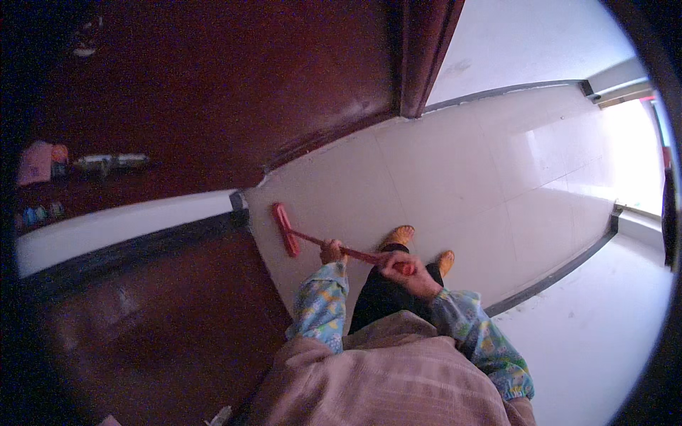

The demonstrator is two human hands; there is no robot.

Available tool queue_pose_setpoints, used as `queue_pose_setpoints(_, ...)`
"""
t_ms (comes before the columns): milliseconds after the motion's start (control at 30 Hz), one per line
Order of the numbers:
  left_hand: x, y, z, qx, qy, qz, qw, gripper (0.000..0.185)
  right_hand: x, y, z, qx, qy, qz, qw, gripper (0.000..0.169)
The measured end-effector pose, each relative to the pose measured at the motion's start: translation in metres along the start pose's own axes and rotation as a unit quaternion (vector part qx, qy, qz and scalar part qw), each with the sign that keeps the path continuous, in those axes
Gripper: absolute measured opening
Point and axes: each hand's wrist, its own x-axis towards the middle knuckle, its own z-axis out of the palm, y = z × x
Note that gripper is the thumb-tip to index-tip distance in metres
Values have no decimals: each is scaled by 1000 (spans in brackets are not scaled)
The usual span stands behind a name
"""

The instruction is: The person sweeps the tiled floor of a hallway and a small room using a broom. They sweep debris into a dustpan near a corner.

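Observation:
A red long-handled floor tool, a broom or a mop, has its narrow head (286, 230) low over or on the tiled floor; whether it touches cannot be told. My left hand (332, 252) is closed round the middle of its red handle (306, 237). Near the handle's upper end, my right hand (404, 270) grips it, slightly blurred. Patterned sleeve covers are on both forearms. My bare feet stand on the floor just beyond the handle.
Pale floor tiles (453, 170) run to a bright doorway (634, 154) at the right. Dark red wooden panels (213, 96) stand at upper left, with another dark red surface (160, 319) at lower left. White walls with dark skirting (554, 279) flank the floor.

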Motion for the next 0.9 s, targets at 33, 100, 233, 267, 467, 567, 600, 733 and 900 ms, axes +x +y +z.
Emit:
queue_pose_setpoints(33,-10,25,8,-25,64,20,997,25,-14,-20,-11,-9,36,33,999,11)
queue_pose_setpoints(100,-26,87,8,-55,37,118,991,21,-56,-48,-38,64,57,38,996,5)
queue_pose_setpoints(233,-48,252,-3,-177,1,311,934,18,-132,-160,-97,-57,187,-2,981,10)
queue_pose_setpoints(267,-45,285,3,-184,24,440,879,19,-150,-198,-106,-114,216,-27,969,10)
queue_pose_setpoints(467,-133,548,-16,-385,57,423,818,11,-239,-302,-103,-359,302,-145,871,9)
queue_pose_setpoints(567,-164,606,-7,-326,85,446,829,14,-272,-311,-100,-489,305,-125,808,14)
queue_pose_setpoints(600,-198,622,-34,-326,72,468,818,15,-311,-328,-113,-508,332,-131,784,18)
queue_pose_setpoints(733,-256,573,-77,-328,68,475,813,23,-396,-353,-137,-435,294,-230,819,23)
queue_pose_setpoints(900,-260,433,-41,-384,103,385,833,21,-378,-287,-171,-318,253,-160,899,21)
